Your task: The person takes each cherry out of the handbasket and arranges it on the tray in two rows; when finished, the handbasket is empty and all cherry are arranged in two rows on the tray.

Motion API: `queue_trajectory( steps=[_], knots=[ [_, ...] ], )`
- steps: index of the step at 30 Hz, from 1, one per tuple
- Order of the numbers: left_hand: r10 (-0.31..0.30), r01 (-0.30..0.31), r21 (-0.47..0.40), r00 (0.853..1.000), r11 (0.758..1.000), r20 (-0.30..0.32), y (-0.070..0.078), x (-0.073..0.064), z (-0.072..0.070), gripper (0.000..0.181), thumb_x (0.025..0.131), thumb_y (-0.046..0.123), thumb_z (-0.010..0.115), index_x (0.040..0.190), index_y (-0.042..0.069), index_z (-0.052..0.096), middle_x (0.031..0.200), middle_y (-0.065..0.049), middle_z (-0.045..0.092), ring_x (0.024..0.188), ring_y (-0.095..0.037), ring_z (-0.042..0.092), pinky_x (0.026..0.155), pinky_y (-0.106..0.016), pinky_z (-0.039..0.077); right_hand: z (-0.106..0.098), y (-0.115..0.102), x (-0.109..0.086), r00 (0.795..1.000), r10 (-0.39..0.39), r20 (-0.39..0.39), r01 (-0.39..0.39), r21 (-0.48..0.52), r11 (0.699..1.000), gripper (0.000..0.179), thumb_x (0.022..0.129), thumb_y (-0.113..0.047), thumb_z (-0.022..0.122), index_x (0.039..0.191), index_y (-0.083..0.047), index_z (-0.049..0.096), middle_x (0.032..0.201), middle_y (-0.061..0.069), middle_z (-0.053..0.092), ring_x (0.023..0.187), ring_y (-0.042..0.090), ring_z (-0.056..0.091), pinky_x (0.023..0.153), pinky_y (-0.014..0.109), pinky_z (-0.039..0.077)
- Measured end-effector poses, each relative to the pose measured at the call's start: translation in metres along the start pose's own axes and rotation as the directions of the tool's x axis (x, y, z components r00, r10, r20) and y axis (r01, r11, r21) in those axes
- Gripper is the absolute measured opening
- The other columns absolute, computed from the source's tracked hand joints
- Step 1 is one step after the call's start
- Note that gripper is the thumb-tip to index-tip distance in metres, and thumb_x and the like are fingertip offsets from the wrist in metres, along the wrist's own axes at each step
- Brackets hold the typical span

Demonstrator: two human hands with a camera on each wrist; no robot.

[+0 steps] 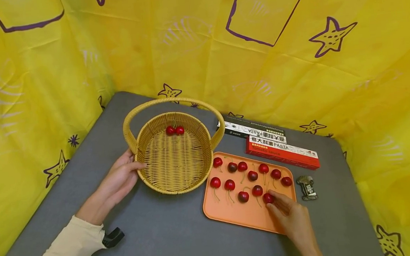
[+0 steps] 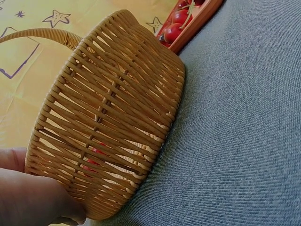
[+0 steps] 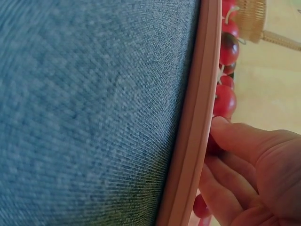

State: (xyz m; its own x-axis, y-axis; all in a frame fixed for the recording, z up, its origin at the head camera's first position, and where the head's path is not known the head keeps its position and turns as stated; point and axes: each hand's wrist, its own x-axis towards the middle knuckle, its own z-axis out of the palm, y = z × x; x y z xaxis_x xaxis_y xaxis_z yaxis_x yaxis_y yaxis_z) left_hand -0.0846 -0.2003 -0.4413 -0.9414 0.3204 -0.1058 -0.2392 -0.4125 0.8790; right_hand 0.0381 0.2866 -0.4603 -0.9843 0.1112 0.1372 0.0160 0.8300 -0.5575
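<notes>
My left hand [image 1: 120, 180] grips the left rim of a round wicker basket [image 1: 176, 171], its thumb over the edge and the fingers outside. Two red cherries [image 1: 179, 130] lie inside the basket against the far wall. To the right, an orange tray [image 1: 229, 216] carries several cherries with green stems, roughly in two rows. At the tray's near right part, my right hand [image 1: 294, 217] pinches a cherry [image 1: 268, 198] between thumb and fingers. In the right wrist view this cherry is mostly hidden behind the thumb and the tray's rim [image 3: 200, 103].
Behind the tray lie a red pasta box [image 1: 282, 154] and a dark pasta box [image 1: 251, 128]. A small dark toy car [image 1: 307, 187] sits right of the tray. The grey table [image 1: 169, 233] is bordered by yellow patterned cloth [image 1: 186, 66] at the back and sides.
</notes>
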Motion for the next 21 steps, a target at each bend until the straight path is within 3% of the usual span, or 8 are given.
queue_trajectory(
  steps=[8, 12, 16, 18, 21],
  knots=[
    [-0.003, 0.003, -0.011, 1.0, 1.0, 0.011, 0.0, 0.001, 0.001, 0.087, 0.099, -0.018, 0.035, 0.17, 0.011, -0.005, 0.177, -0.014, -0.001, 0.162, -0.028, -0.001, 0.131, -0.044, 0.002, -0.005, -0.001, 0.001, 1.0, -0.021, -0.003, 0.021, -0.031, 0.999, 0.042, 0.086, -0.01, 0.088, 0.126, -0.009, 0.078, 0.119, 0.01, 0.078, 0.105, 0.029, 0.076, 0.086, -0.001, 0.043],
    [-0.008, 0.008, -0.015, 1.0, 1.0, 0.01, 0.0, 0.001, 0.001, 0.088, 0.099, -0.018, 0.035, 0.17, 0.011, -0.007, 0.177, -0.016, -0.001, 0.162, -0.029, -0.001, 0.131, -0.045, 0.002, -0.01, -0.004, 0.003, 0.998, -0.058, -0.003, 0.058, -0.064, 0.996, 0.043, 0.085, -0.009, 0.089, 0.126, -0.006, 0.078, 0.119, 0.013, 0.078, 0.103, 0.032, 0.077, 0.084, 0.022, 0.058],
    [-0.011, 0.011, -0.013, 1.0, 1.0, 0.009, -0.001, 0.002, 0.001, 0.087, 0.098, -0.018, 0.035, 0.169, 0.009, -0.007, 0.176, -0.018, 0.001, 0.162, -0.03, 0.0, 0.131, -0.045, 0.002, -0.022, -0.018, 0.01, 0.994, -0.108, 0.002, 0.108, -0.105, 0.989, 0.044, 0.087, -0.012, 0.088, 0.129, -0.005, 0.076, 0.119, 0.017, 0.077, 0.098, 0.035, 0.078, 0.079, 0.045, 0.062],
    [-0.01, 0.01, -0.012, 1.0, 1.0, 0.01, 0.0, 0.001, 0.001, 0.087, 0.098, -0.018, 0.035, 0.169, 0.009, -0.007, 0.176, -0.018, 0.001, 0.162, -0.03, 0.001, 0.131, -0.045, 0.002, -0.03, -0.031, 0.016, 0.99, -0.139, -0.009, 0.137, -0.112, 0.984, 0.044, 0.087, -0.013, 0.088, 0.129, -0.007, 0.076, 0.119, 0.016, 0.078, 0.097, 0.034, 0.078, 0.078, 0.046, 0.063],
    [-0.009, 0.009, -0.011, 1.0, 1.0, 0.003, 0.001, 0.0, 0.0, 0.088, 0.098, -0.018, 0.036, 0.17, 0.01, -0.006, 0.177, -0.017, 0.0, 0.162, -0.029, 0.0, 0.131, -0.044, 0.001, -0.039, -0.056, 0.03, 0.979, -0.202, -0.019, 0.202, -0.032, 0.979, 0.045, 0.089, -0.012, 0.086, 0.132, -0.01, 0.075, 0.121, 0.011, 0.078, 0.101, 0.03, 0.077, 0.079, 0.036, 0.062]
  ],
)
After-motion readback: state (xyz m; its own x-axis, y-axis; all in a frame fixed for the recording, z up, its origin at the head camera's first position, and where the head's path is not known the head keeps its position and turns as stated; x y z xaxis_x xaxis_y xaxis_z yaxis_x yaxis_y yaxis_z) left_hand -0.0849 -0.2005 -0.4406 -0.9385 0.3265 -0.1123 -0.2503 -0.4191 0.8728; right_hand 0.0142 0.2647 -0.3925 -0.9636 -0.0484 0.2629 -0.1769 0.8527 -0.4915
